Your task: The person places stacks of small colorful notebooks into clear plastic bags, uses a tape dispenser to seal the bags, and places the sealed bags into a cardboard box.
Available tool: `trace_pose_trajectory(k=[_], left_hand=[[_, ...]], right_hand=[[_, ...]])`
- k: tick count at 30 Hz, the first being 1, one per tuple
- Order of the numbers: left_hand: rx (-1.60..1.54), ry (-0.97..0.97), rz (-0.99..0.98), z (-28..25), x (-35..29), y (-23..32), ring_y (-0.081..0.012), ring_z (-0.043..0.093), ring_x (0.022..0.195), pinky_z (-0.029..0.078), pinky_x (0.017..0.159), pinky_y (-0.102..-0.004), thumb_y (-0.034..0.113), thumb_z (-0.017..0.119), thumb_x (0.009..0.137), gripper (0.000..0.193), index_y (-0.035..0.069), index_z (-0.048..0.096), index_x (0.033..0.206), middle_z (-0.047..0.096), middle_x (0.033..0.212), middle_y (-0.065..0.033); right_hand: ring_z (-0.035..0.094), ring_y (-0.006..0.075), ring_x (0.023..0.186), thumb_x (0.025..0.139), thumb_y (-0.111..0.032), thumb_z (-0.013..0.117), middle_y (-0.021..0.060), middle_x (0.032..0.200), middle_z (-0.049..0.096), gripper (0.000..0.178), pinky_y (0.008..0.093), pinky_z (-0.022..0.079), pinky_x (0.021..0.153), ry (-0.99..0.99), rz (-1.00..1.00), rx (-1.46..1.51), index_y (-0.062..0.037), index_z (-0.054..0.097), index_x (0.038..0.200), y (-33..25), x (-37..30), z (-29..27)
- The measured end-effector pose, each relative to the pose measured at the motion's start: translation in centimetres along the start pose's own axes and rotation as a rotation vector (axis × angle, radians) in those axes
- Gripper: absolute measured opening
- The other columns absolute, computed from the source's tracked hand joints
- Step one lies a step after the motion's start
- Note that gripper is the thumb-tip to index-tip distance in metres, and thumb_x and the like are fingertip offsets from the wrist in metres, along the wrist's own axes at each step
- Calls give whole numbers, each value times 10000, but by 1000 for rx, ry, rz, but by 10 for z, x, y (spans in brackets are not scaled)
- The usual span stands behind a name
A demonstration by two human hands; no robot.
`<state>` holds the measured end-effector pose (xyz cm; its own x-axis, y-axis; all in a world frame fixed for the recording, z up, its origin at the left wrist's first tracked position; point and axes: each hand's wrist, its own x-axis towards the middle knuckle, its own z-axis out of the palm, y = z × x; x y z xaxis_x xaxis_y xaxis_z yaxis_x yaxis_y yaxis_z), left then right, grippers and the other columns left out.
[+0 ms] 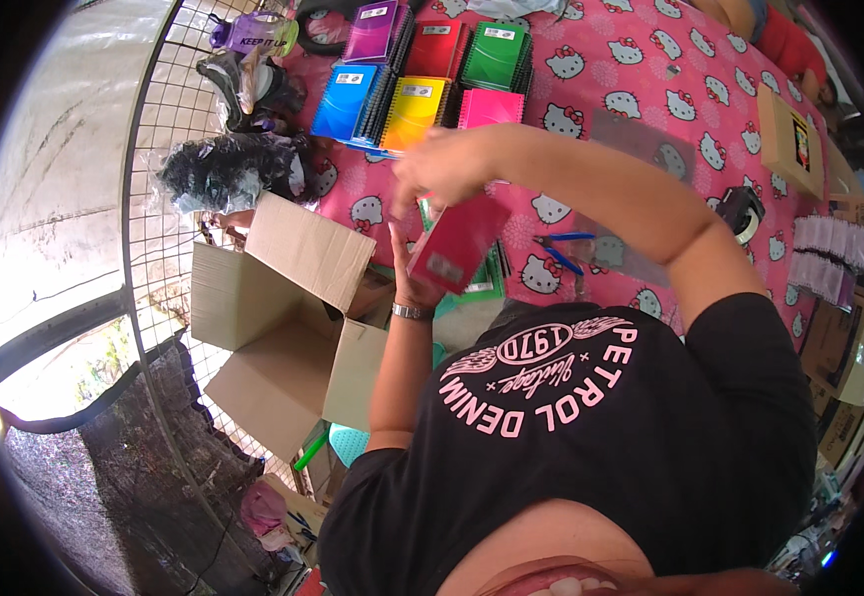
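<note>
A red notebook (459, 245) is tilted in front of my chest, its cover slightly blurred. My left hand (410, 275), with a metal watch on the wrist, grips it along its left side. Just above the notebook's upper end is my right hand (449, 167), reaching across from the right. Its fingers curve downward and are smeared by motion. Partly hidden behind the red notebook, a green notebook (489, 278) lies at the table's near edge. Farther off stand stacks of spiral notebooks, among them a blue one (345, 102), a yellow one (418, 107) and a pink one (492, 106).
An open cardboard box (263, 348) stands at the left, flaps spread. On the pink patterned tablecloth (623, 104) lie blue-handled pliers (563, 250), a tape dispenser (740, 212) and a clear plastic sheet (641, 149). Black plastic bags (233, 169) sit by the wire grid.
</note>
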<state>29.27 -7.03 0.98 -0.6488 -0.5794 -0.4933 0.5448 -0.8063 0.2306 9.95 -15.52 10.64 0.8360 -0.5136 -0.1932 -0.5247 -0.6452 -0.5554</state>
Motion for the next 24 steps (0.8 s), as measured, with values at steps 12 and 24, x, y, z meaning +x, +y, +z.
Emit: trace_pose_trajectory(k=[12,24], left_hand=[[414,238,244,-58,-28,-4,-189,610,970,507,851,-360,119,688,788,454,71,485,1192,613,1066,-56],[315,243,373,-66,-17,36,-253,547,1115,436,950,-434,399,571,879,519,61,484,1264,566,1232,-77]], right_hand=[[642,289,856,727,-301,742,164,902,644,406,397,500,735,932,684,90,-50,598,1012,116,24,11],[622,358,904,751,-458,712,272,1095,561,957,411,511,784,1031,974,443,106,220,1348,95,127,8]])
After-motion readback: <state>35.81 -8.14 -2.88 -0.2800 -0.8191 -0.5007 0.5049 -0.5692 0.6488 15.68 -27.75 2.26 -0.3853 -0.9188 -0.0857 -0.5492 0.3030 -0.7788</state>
